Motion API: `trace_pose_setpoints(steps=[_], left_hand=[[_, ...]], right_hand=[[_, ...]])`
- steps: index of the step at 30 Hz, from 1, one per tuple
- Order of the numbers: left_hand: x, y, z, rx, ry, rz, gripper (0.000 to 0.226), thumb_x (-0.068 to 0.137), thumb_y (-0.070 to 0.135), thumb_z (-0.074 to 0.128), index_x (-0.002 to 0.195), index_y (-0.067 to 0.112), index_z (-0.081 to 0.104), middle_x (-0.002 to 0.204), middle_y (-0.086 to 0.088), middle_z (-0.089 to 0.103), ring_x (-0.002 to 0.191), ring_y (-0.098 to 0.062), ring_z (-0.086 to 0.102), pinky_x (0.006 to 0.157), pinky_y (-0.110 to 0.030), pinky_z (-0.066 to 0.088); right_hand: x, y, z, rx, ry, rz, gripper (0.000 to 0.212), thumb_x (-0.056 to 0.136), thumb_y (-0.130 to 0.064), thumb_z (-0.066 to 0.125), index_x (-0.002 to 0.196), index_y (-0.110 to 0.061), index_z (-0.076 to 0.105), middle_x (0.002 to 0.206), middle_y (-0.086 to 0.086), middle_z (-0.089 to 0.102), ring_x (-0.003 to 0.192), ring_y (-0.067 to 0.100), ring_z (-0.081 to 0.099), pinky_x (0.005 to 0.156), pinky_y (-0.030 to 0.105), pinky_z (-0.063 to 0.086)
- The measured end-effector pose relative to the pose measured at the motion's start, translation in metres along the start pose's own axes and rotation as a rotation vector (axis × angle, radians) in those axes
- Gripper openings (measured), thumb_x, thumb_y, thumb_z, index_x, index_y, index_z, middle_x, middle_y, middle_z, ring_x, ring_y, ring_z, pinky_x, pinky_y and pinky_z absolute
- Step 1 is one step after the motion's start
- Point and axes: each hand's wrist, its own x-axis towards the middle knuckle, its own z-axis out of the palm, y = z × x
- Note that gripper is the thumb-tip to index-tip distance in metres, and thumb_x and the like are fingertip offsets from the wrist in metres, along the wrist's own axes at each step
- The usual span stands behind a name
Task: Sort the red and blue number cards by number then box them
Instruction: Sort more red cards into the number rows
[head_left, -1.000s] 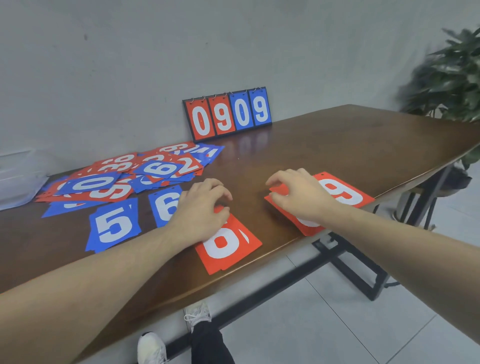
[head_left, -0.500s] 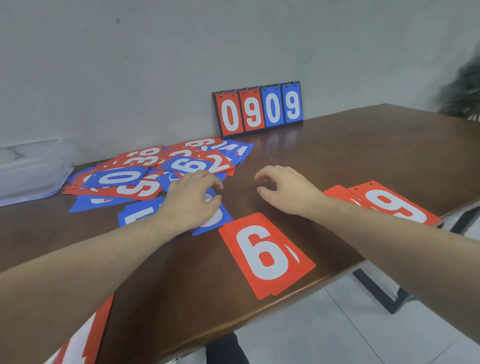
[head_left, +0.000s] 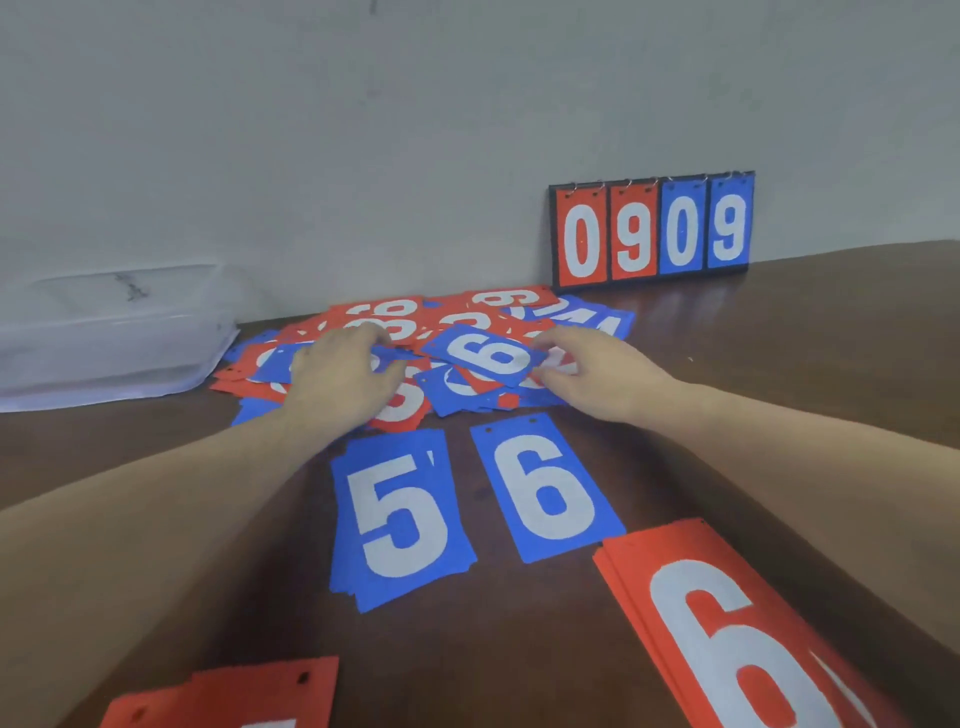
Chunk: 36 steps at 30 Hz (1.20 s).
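Note:
A loose pile of red and blue number cards (head_left: 467, 317) lies at the back of the wooden table (head_left: 805, 364). My left hand (head_left: 343, 374) rests on the pile's left part with fingers bent over the cards. My right hand (head_left: 597, 374) pinches the right edge of a blue 6 card (head_left: 491, 356) that lies tilted on top of the pile. Nearer to me lie a blue 5 stack (head_left: 400, 519), a blue 6 card (head_left: 545, 488), a red 6 stack (head_left: 727, 623) and red cards (head_left: 234, 696) at the bottom left.
A clear plastic box (head_left: 114, 338) stands at the far left against the wall. A flip scoreboard (head_left: 652, 228) reading 0909 stands upright at the wall behind the pile. Bare wood shows right of the pile.
Both hands moved away from the red stacks near the table edge and forward onto the loose pile. My right hand took hold of a blue 6 card. The view shifted left.

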Motion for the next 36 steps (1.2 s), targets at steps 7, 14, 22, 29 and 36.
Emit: trace_pose_setpoints(steps=[7, 14, 22, 29, 36], left_hand=[[0.01, -0.053, 0.007, -0.045, -0.112, -0.197, 0.062, 0.092, 0.062, 0.054, 0.144, 0.03, 0.042, 0.142, -0.002, 0.055, 0.132, -0.027, 0.05, 0.11, -0.044, 0.039], [0.009, -0.059, 0.012, -0.125, -0.073, -0.148, 0.058, 0.094, 0.059, 0.054, 0.146, 0.034, 0.041, 0.144, 0.003, 0.054, 0.126, -0.025, 0.054, 0.091, -0.036, 0.048], [0.004, -0.051, 0.008, -0.218, -0.044, 0.035, 0.053, 0.095, 0.045, 0.062, 0.144, 0.035, 0.043, 0.138, 0.005, 0.057, 0.099, -0.009, 0.05, 0.062, -0.014, 0.039], [-0.002, -0.048, 0.004, -0.317, -0.022, 0.063, 0.054, 0.094, 0.043, 0.065, 0.143, 0.034, 0.044, 0.137, 0.011, 0.055, 0.102, -0.003, 0.049, 0.061, -0.007, 0.037], [-0.004, -0.049, 0.003, -0.397, 0.017, 0.094, 0.052, 0.092, 0.04, 0.068, 0.138, 0.034, 0.047, 0.125, 0.016, 0.055, 0.104, -0.002, 0.054, 0.069, -0.008, 0.041]], right_hand=[[0.034, -0.01, 0.018, -0.075, -0.134, -0.055, 0.06, 0.098, -0.057, 0.052, 0.152, -0.035, 0.039, 0.157, -0.009, 0.042, 0.142, 0.016, 0.039, 0.112, 0.033, 0.036], [0.028, -0.002, 0.031, -0.179, 0.077, -0.153, 0.055, 0.089, -0.068, 0.056, 0.133, -0.035, 0.059, 0.131, -0.01, 0.063, 0.124, 0.014, 0.053, 0.108, 0.038, 0.04], [0.047, -0.003, 0.025, -0.072, -0.082, -0.144, 0.077, 0.086, -0.076, 0.048, 0.151, -0.036, 0.039, 0.156, -0.011, 0.042, 0.143, 0.014, 0.038, 0.118, 0.038, 0.032], [0.057, -0.002, 0.032, -0.134, -0.184, -0.119, 0.078, 0.087, -0.075, 0.044, 0.155, -0.04, 0.03, 0.161, -0.01, 0.036, 0.147, 0.017, 0.032, 0.123, 0.042, 0.023], [0.047, -0.002, 0.032, -0.072, -0.016, -0.154, 0.073, 0.087, -0.074, 0.051, 0.151, -0.042, 0.036, 0.153, -0.012, 0.048, 0.137, 0.018, 0.046, 0.116, 0.041, 0.034]])
